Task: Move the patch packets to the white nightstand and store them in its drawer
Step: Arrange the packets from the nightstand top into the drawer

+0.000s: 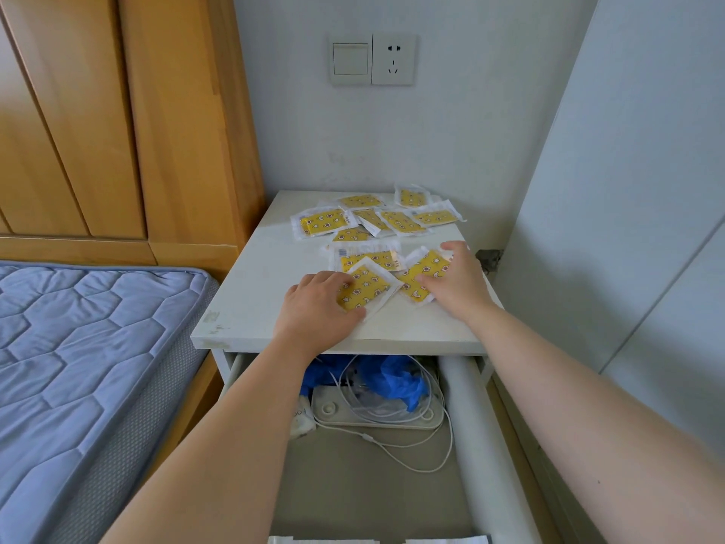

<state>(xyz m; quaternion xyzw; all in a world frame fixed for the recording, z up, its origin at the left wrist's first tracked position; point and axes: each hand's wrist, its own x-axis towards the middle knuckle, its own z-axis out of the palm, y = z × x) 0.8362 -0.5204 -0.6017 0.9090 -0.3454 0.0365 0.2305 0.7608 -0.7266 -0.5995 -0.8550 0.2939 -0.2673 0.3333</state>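
Left hand [317, 304] is curling its fingers over one patch packet [367, 288] at the front of the white nightstand [243, 308] worktop. Right hand [457, 282] is lying flat, fingers straight, on a second packet [421, 274] beside it. More packets [376, 217] are lying toward the nightstand's back. They are looking light, thin and slick, so pinching a white border seems best. Under the nightstand's front edge the drawer [353, 488] is standing open, cables [392, 418] and blue plastic [392, 378] crowding its rear, bare floor nearer.
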